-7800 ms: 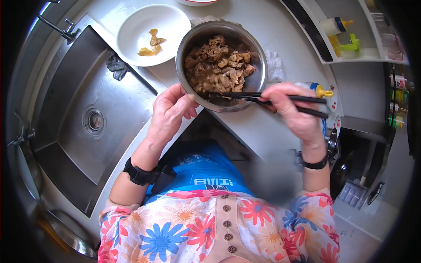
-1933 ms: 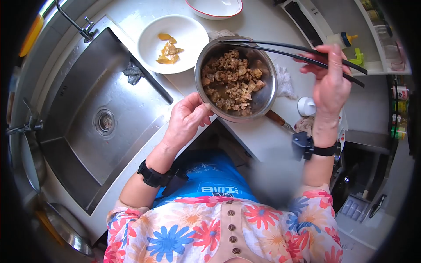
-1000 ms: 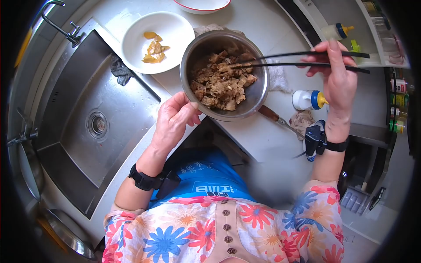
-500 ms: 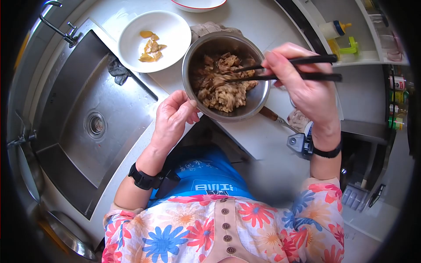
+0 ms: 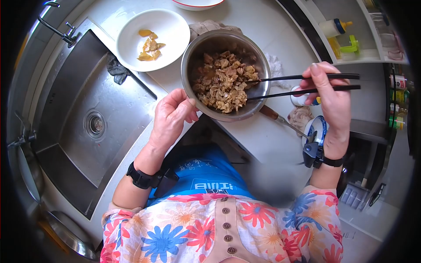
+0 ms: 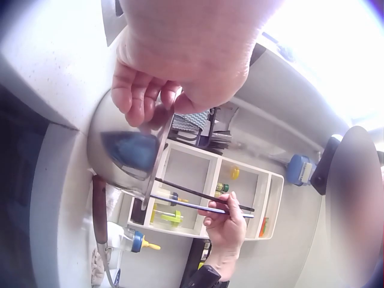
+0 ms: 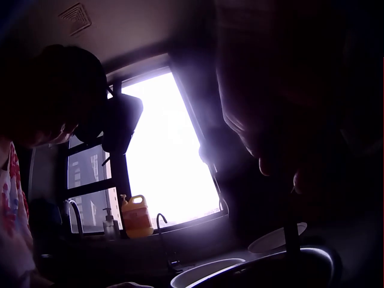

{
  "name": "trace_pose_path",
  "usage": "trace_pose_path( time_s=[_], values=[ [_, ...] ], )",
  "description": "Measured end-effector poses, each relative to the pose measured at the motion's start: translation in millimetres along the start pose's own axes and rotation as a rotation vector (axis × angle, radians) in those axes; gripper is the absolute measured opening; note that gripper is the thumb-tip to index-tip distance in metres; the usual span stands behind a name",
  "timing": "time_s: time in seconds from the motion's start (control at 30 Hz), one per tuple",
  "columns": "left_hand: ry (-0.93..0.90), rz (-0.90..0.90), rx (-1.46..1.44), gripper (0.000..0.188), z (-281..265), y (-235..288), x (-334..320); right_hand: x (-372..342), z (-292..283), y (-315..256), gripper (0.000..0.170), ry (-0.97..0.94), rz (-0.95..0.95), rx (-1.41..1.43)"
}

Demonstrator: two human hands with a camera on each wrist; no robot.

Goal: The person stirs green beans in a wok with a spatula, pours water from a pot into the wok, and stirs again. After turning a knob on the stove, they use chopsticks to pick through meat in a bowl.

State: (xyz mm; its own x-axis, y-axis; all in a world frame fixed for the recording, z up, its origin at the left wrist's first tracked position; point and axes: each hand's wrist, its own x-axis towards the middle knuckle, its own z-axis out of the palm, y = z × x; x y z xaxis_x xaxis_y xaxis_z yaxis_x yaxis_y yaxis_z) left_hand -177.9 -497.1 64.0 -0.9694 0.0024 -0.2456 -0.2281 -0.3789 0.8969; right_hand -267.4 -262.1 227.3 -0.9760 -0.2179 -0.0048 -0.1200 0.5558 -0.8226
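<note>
A deep steel bowl (image 5: 221,38) on the counter holds a heap of brown cooked-looking meat pieces (image 5: 226,83). At its near-left rim, my left hand (image 5: 169,116) pinches the edge between thumb and fingers; the left wrist view shows those fingers over the rim. My right hand (image 5: 332,96) holds a pair of long black chopsticks (image 5: 285,78) from the right. Their tips are spread and reach the right side of the meat. The right wrist view is dark, with the right hand only a silhouette. Left of the steel bowl is a white bowl (image 5: 127,39) with several yellow pieces (image 5: 151,47).
A steel sink (image 5: 66,127) takes up the left, with a dark cloth (image 5: 116,69) on its edge. Beside the steel bowl lie a wooden-handled utensil (image 5: 268,112), a squeeze bottle (image 5: 300,100) and a crumpled cloth (image 5: 300,117). A red-rimmed bowl (image 5: 199,5) stands behind.
My right hand moved in over the steel bowl, stirring the meat, then drew back right. The left hand keeps its hold on the rim. The white bowl has more yellow pieces than in the oldest frame.
</note>
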Motion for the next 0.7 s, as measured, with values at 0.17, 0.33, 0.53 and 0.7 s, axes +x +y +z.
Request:
trace_pose_path(
  time_s=[0.17, 0.33, 0.53, 0.7],
  values=[
    [-0.003, -0.006, 0.028, 0.015, 0, 3, 1, 3, 26, 46, 0.030, 0.111, 0.045, 0.195],
    [-0.010, -0.014, 0.047, 0.016, 0, 4, 2, -3, 33, 86, 0.033, 0.177, 0.150, 0.454],
    [-0.033, -0.029, 0.017, 0.016, -1, 2, 2, -4, 39, 99, 0.031, 0.257, 0.234, 0.690],
    [-0.007, -0.016, 0.025, 0.016, 2, 2, 1, -3, 32, 88, 0.032, 0.285, 0.182, 0.724]
  ],
)
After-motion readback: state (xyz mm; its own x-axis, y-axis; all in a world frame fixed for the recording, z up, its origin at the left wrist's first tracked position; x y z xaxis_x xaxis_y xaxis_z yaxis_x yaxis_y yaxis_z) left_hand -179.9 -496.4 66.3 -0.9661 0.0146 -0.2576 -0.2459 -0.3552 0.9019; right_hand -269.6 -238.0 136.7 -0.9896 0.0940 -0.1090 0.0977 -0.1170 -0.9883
